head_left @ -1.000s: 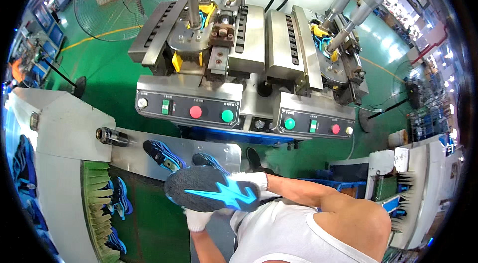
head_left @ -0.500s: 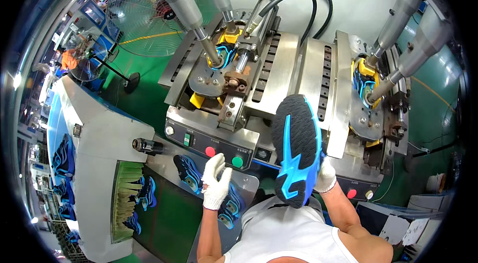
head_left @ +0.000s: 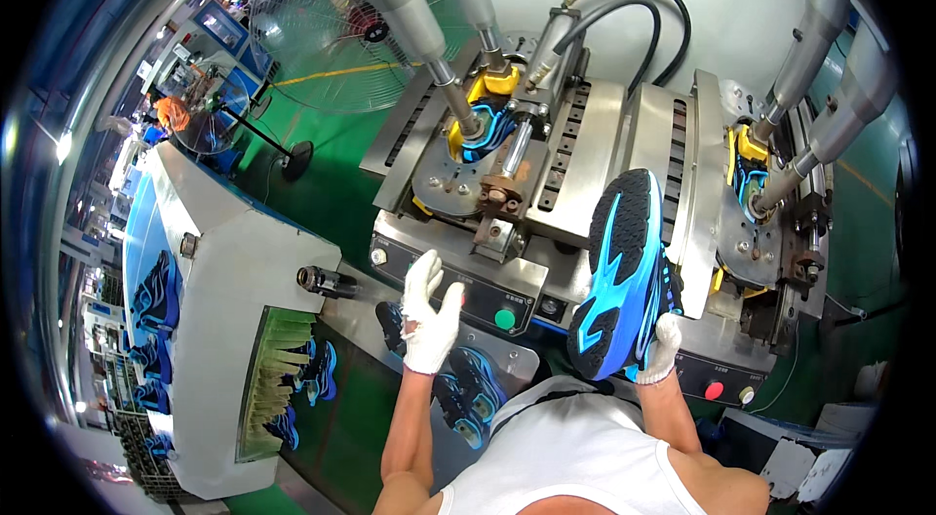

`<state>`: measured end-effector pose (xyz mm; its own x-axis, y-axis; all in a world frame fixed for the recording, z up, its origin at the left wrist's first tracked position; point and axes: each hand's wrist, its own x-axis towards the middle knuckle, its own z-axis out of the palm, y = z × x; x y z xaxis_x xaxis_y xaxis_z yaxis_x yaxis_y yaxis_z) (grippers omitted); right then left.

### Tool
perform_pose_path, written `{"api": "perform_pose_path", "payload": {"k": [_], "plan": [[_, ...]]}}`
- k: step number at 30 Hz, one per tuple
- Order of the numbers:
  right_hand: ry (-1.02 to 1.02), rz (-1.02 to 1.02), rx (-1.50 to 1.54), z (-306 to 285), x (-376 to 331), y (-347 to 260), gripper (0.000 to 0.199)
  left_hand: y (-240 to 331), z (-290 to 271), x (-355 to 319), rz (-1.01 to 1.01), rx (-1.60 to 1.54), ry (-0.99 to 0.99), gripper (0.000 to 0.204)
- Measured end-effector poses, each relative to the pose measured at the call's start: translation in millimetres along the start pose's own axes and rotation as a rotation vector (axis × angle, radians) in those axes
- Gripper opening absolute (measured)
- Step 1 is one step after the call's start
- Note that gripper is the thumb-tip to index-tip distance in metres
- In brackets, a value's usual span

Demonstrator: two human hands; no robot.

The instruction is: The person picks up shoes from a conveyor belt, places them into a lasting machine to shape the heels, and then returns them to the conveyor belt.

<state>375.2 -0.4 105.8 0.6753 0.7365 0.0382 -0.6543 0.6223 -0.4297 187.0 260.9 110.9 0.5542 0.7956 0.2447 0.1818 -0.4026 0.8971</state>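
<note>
My right hand (head_left: 663,351), in a white knit glove, grips a running shoe (head_left: 624,266) at its near right side. The shoe is tilted, its black and bright-blue sole toward me and part of its dark upper showing. My left hand (head_left: 431,320), also gloved, is raised with thumb and fingers apart, holding nothing. It hovers in front of the left control panel (head_left: 531,298), left of a green button (head_left: 505,320). Below it, similar shoes (head_left: 478,383) lie on a metal shelf; my left hand and forearm partly cover them.
Ahead, a left press (head_left: 458,174) and a right press (head_left: 746,222) each hold a blue shoe under metal rams. A conveyor housing (head_left: 244,261) with a fringed opening stands at left, shoes beside it. A metal cylinder (head_left: 327,282) juts near my left hand. A fan (head_left: 210,110) stands farther back.
The view has shifted. My right hand has turned the shoe, showing more of its side. My left hand has moved up and forward, fingers spreading. The left press's carriage seems slid toward me.
</note>
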Motion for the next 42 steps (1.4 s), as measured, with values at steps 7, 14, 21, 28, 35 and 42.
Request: {"api": "perform_pose_path", "payload": {"k": [7, 14, 21, 28, 35, 42], "plan": [[0.006, 0.014, -0.086, 23, -1, 11, 0.065, -7, -9, 50, 0.412, 0.351, -0.065, 0.055], [0.246, -0.023, -0.080, -27, -18, 15, 0.065, -27, 20, 147, 0.528, 0.459, -0.325, 0.053], [0.329, 0.069, -0.103, -27, -35, 8, 0.069, -78, 92, 239, 0.281, 0.623, -0.544, 0.065], [0.371, 0.061, -0.205, -6, -39, -5, 0.071, -119, 168, 312, 0.193, 0.830, -0.248, 0.058], [0.376, 0.054, -0.464, 18, -18, -4, 0.063, -30, 95, 313, 0.248, 0.541, -0.141, 0.054], [0.348, 0.118, -0.498, 53, 84, 64, 0.034, 1, -68, 123, 0.312, 0.326, 0.156, 0.054]]}}
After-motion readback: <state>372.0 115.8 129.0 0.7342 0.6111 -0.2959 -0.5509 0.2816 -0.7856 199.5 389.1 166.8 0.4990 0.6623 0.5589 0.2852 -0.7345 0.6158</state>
